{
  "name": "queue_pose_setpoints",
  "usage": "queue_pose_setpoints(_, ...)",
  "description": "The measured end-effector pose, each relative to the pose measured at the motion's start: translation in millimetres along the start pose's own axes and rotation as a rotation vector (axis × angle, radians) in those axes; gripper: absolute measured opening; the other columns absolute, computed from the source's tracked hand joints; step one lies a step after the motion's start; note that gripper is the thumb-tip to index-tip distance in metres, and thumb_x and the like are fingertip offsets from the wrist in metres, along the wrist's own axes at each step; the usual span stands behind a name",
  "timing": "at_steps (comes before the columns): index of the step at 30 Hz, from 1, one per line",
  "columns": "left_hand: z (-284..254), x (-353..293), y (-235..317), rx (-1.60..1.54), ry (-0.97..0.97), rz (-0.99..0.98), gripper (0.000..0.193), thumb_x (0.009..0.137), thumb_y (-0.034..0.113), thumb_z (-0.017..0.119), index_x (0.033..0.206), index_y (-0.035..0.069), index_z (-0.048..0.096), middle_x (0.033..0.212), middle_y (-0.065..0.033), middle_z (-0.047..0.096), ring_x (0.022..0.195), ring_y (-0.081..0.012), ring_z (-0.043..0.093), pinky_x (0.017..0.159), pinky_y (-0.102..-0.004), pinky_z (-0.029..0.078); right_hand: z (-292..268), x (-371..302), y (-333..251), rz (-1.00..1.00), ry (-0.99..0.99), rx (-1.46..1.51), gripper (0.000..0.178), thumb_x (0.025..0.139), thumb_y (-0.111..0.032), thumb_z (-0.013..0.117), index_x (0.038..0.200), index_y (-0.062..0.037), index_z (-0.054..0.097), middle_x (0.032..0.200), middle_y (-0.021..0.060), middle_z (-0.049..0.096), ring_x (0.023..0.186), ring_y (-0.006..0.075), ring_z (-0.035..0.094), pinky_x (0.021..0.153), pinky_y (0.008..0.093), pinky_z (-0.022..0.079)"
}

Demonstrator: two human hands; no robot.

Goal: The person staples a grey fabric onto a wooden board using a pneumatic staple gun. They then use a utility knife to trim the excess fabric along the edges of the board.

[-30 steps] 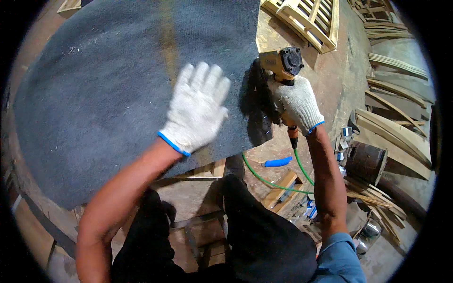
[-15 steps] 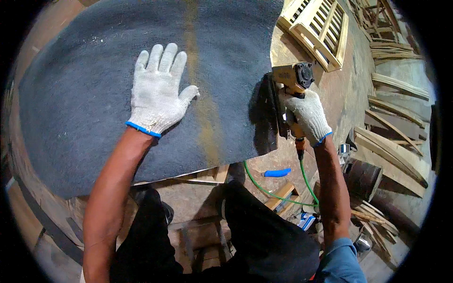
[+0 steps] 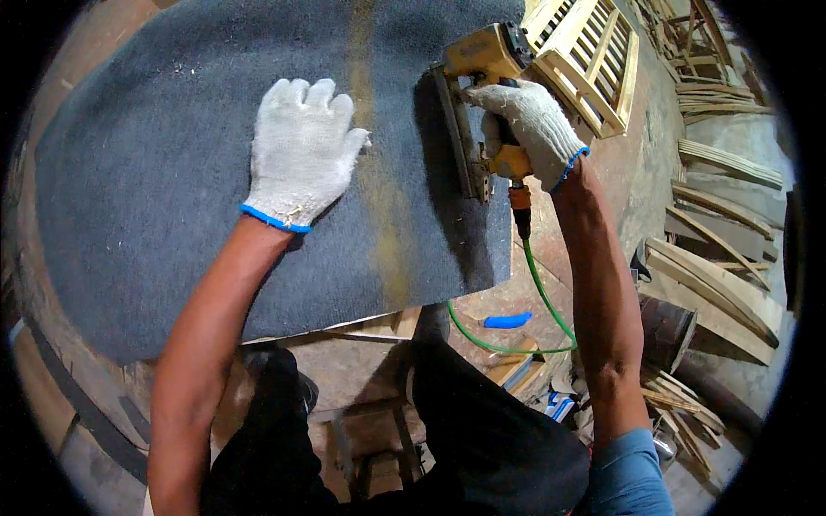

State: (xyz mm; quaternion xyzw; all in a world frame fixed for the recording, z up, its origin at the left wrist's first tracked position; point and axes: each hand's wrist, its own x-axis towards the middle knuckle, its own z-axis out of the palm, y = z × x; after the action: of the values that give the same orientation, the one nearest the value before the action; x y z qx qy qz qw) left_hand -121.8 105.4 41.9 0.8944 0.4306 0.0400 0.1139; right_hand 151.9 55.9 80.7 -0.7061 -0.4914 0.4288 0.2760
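Observation:
My left hand (image 3: 303,153), in a white knit glove with a blue cuff, rests palm down on a dark grey carpet-like sheet (image 3: 172,232). Its fingers are slightly bent and a little apart, with nothing in them. My right hand (image 3: 535,123), gloved alike, grips the handle of a yellow and black pneumatic nail gun (image 3: 479,53). The tool hangs over the sheet's right part, casting a shadow there; whether its nose touches the sheet I cannot tell. A green air hose (image 3: 545,288) runs from its orange connector. A yellowish stripe (image 3: 383,206) crosses the sheet between my hands.
A slatted wooden frame (image 3: 594,64) lies beyond my right hand. Curved wood pieces (image 3: 714,284) lie at the right. A blue-handled object (image 3: 508,321) is near the sheet's front edge. A dark cylinder (image 3: 667,334) stands beside my right forearm.
My right hand has moved the nail gun up and left, from the sheet's right edge to over the sheet. My left hand has shifted slightly right and its fingers have bent.

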Motion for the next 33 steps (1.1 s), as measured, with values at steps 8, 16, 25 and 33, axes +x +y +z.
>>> queue_pose_setpoints(8, 36.3, 10.3, -17.9, 0.105, 0.315, 0.195, 0.06, 0.094, 0.036, 0.059, 0.144, 0.004, 0.053, 0.151, -0.0218, 0.049, 0.142, -0.0386, 0.043, 0.121, -0.0516, 0.026, 8.5, 9.5, -12.5, 0.124, 0.011, -0.074, 0.034, 0.096, -0.035, 0.065, 0.081, -0.0044, 0.066, 0.062, 0.0036, 0.061, 0.054, 0.0134, 0.062, 0.052, 0.029, 0.053)
queue_pose_setpoints(16, 28.8, 12.7, -17.8, 0.016, 0.287, 0.157, 0.058, 0.088, 0.036, 0.063, 0.135, 0.002, 0.057, 0.132, -0.0185, 0.059, 0.124, -0.0359, 0.053, 0.114, -0.0514, 0.034, 17.1, -19.1, -20.7, -0.09, -0.068, -0.258, 0.025, 0.09, -0.028, 0.066, 0.086, -0.0029, 0.068, 0.066, 0.0062, 0.064, 0.06, 0.0123, 0.062, 0.056, 0.0313, 0.051)
queue_pose_setpoints(25, 35.1, 14.0, -21.5, -0.036, 0.352, 0.187, 0.052, 0.088, 0.029, 0.064, 0.132, 0.002, 0.059, 0.131, -0.019, 0.061, 0.124, -0.0366, 0.054, 0.112, -0.0513, 0.037, 39.0, -37.4, -55.0, 0.204, -0.084, -0.318, 0.024, 0.087, -0.027, 0.066, 0.095, -0.0056, 0.07, 0.074, 0.0088, 0.069, 0.067, 0.0199, 0.066, 0.062, 0.0345, 0.052)
queue_pose_setpoints(33, 38.9, 14.6, -20.7, 0.0, 0.376, 0.209, 0.046, 0.093, 0.029, 0.06, 0.131, 0.003, 0.06, 0.136, -0.0193, 0.06, 0.128, -0.0372, 0.053, 0.113, -0.0508, 0.037, 56.8, -114.0, -14.5, 0.302, -0.04, -0.241, 0.032, 0.088, -0.027, 0.07, 0.102, 0.0015, 0.07, 0.069, 0.0044, 0.067, 0.06, 0.013, 0.064, 0.055, 0.0291, 0.05)
